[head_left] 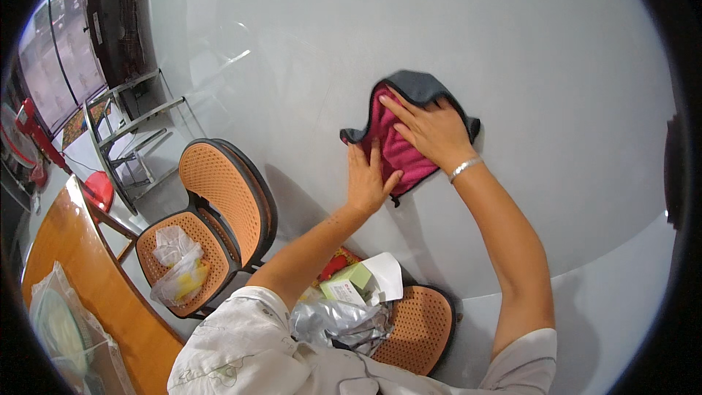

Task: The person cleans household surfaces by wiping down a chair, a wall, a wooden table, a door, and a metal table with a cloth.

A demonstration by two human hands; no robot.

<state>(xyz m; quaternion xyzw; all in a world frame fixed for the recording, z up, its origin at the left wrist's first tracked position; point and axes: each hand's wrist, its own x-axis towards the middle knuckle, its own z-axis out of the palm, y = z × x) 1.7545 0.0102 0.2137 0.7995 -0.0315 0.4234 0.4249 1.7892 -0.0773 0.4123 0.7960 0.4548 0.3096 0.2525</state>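
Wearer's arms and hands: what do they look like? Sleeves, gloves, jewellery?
Left hand and right hand: no gloves. Silver-coloured bracelet on the right wrist; none visible on the left. Short, loose off-white sleeves with thin dark lines; forearms bare.

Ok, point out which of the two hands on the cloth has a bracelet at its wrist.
The right hand, higher on the pink-and-grey cloth: a silver bracelet circles its wrist, while the left hand has none.

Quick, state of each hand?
Left hand: open, fingers spread, touching the pink-and-grey cloth.
Right hand: open, fingers extended, laid on the same cloth.
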